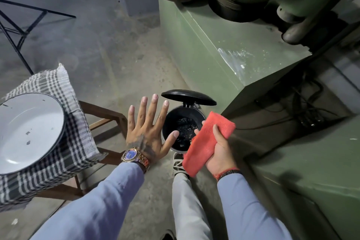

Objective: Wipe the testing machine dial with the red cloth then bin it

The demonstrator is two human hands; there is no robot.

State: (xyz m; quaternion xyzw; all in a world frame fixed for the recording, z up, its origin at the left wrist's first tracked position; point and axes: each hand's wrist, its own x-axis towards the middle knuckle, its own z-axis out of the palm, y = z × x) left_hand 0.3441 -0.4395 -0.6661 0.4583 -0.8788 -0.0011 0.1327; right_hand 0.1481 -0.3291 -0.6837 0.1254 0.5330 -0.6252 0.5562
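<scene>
My left hand (145, 128) is stretched out in front of me, palm down, all five fingers spread wide and holding nothing; it hovers just left of the bin (183, 130), with the thumb tip crossing in front of the bin's rim. A watch (131, 155) sits on that wrist, above a light blue sleeve (97, 204). My right hand (218, 150) is turned palm up and curled around the red cloth (206, 138), the thumb pressing on top of the folded fabric and the fingers wrapped beneath it. The cloth lies slantwise across my palm, its upper end over the right edge of the bin's mouth, its lower end sticking out past the heel of my hand. A beaded band (228, 172) circles that wrist. The bin is small and dark, its lid (188, 97) tipped up and open at the back, with a crumpled black liner inside. My shoe (178, 162) is right against the bin's base. To the right, close by the bin, rises the green body of the testing machine (210, 48); I cannot see its dial from here. To my left, a white basin (29, 130) rests on a checked cloth (64, 154) draped over a wooden stool (109, 115).
</scene>
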